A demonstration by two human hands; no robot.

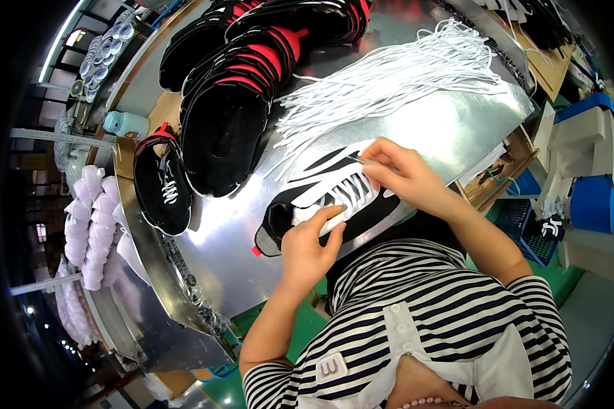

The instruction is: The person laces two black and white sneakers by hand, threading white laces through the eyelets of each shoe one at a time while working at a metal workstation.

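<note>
A black shoe upper (372,223) with white stripes, a grey heel and a red heel tab lies on the metal table in front of me. White laces (351,193) cross its front opening in rows. My left hand (312,247) is closed on the upper's collar and tongue, thumb and fingers either side of the edge. Above the toe end, my right hand (404,176) pinches thumb and forefinger together on what looks like a shoelace end; a thin tip shows past the fingers. Its exact form is too small to tell.
Beyond the shoe upper, a bundle of loose white shoelaces (396,75) covers the metal table (235,273). Stacked black and red uppers (225,129) stand at the left, with a laced upper (162,184) beside them. A light blue bottle (126,125) is behind. A wooden drawer (505,170) sticks out right.
</note>
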